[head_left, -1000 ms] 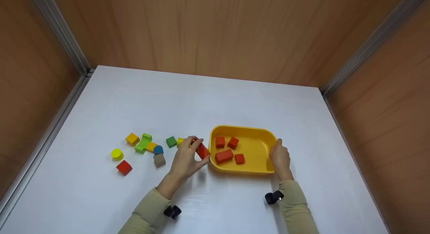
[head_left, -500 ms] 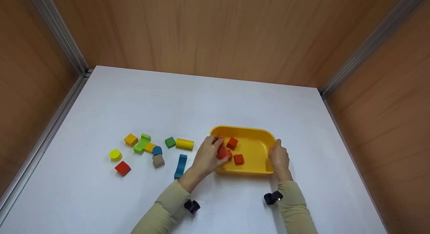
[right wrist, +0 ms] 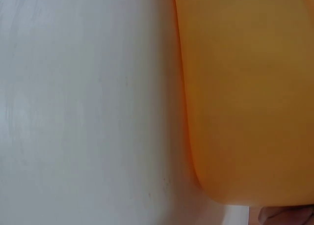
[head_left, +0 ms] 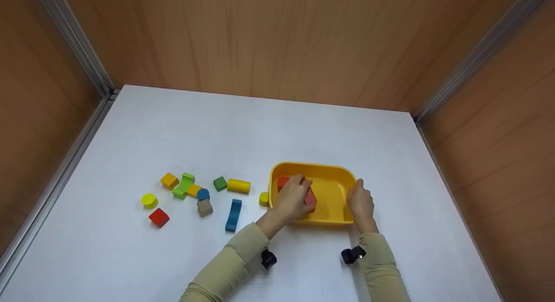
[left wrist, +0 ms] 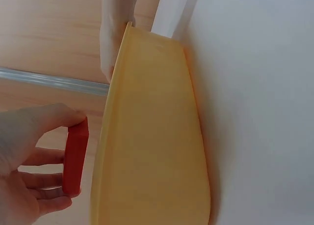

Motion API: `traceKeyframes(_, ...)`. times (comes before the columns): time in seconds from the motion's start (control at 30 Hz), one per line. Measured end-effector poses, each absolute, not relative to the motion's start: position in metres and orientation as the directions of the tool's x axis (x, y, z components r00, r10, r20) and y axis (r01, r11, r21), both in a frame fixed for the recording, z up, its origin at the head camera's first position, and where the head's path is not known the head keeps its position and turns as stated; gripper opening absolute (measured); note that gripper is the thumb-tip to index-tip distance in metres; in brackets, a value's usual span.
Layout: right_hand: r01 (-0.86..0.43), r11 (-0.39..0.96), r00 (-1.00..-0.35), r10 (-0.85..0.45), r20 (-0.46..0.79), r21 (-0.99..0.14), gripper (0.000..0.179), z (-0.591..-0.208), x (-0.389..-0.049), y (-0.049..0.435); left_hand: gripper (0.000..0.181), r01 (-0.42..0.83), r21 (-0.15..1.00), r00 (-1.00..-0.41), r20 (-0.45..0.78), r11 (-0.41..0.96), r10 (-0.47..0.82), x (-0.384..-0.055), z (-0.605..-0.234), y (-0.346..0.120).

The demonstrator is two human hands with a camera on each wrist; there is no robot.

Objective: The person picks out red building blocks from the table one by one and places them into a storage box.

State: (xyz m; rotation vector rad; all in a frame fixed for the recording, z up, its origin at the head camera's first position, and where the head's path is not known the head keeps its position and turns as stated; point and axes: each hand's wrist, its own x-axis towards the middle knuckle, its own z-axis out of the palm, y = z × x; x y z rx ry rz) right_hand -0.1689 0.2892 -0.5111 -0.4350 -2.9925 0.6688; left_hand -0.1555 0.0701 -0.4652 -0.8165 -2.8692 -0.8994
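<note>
We see 1 slim red block [left wrist: 76, 156] pinched in the left hand [head_left: 292, 200], over the yellow tray [head_left: 331, 189]. We find that tray rectangular, round-cornered, open side up, with the right hand [head_left: 360, 202] gripping its right end.

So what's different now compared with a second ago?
The left hand has moved rightward from beside the yellow tray to over its inside, still gripping a red block. That brought the blue block and small yellow block into full view. Nothing was visibly let go. The right hand still holds the tray's right end; the tray stayed put.
</note>
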Motion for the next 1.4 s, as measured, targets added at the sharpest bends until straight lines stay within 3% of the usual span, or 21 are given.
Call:
traceKeyframes(0.63,0.307,0.852,-0.949,0.307,-0.071,-0.424,0.025,-0.51,-0.169,0.289,0.042,0.524,0.352,-0.832,0.019,0.776,0.554,-0.168,-0.48,0.131)
traceKeyframes(0.93,0.272,0.86,-0.959,0.277,-0.053,-0.431,0.021,-0.512,-0.168,0.291,0.028,0.554,0.257,-0.818,-0.01,0.792,0.575,-0.17,-0.489,0.141)
traceKeyframes(1.4,0.29,0.854,-0.954,0.296,-0.057,-0.431,0.022,-0.508,-0.169,0.289,0.026,0.587,0.194,-0.788,-0.086,0.786,0.609,-0.174,-0.498,0.148)
